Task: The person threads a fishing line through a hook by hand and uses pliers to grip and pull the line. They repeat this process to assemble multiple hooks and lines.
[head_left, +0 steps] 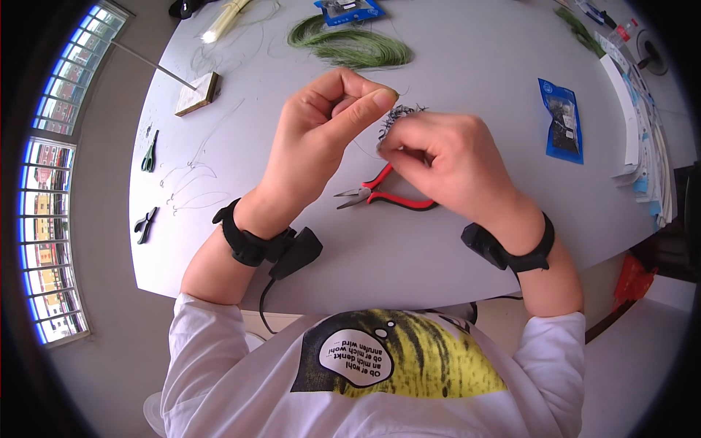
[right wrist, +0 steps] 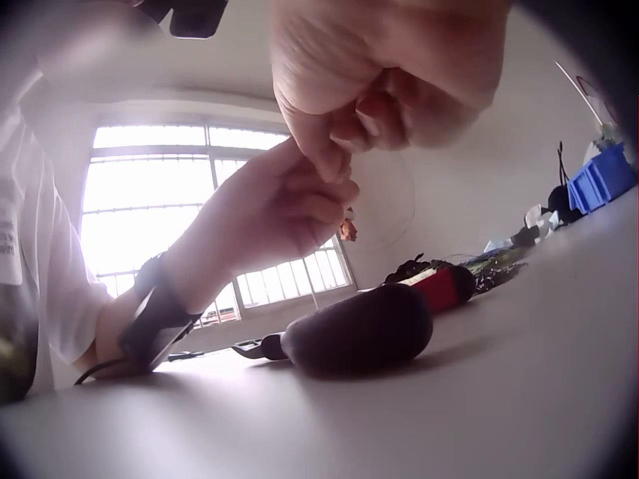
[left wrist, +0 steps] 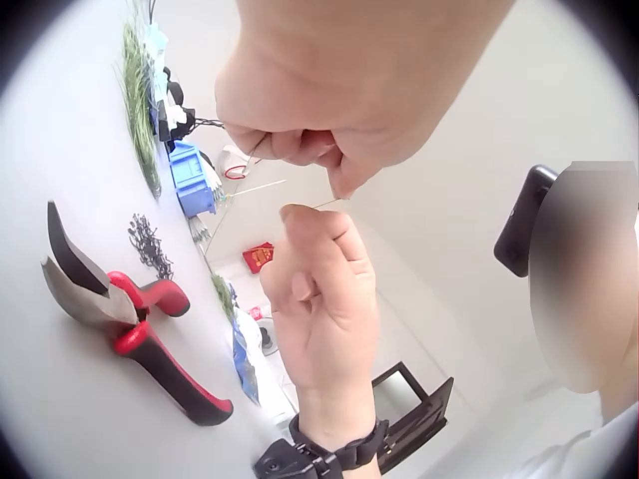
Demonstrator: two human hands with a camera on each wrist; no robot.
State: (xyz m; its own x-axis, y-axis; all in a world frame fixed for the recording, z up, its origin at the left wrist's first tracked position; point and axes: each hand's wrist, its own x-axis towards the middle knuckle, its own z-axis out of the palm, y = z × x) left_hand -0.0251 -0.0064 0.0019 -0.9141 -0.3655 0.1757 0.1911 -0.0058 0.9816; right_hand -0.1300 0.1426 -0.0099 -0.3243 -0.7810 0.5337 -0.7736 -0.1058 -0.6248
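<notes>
Over the middle of the table my left hand point(head_left: 314, 120) pinches a thin wire between thumb and forefinger, its other fingers curled in. Beside it my right hand point(head_left: 449, 150) has its thumb and forefinger together on the same wire. The wire point(left wrist: 328, 204) shows as a fine line between the fingertips in the left wrist view. Pliers point(head_left: 358, 193) with red and black handles lie open on the table under the hands, one handle partly covered by the right hand. A pile of small dark pieces point(head_left: 401, 113) lies just beyond the right hand, partly hidden by it.
A coil of green wire point(head_left: 358, 50) and a blue packet point(head_left: 352, 10) lie at the back. Another blue packet point(head_left: 561, 123) is on the right. Leftward are a wooden block point(head_left: 196, 95) with a rod, small cutters point(head_left: 149, 155) and several thin hooked wires point(head_left: 191, 179).
</notes>
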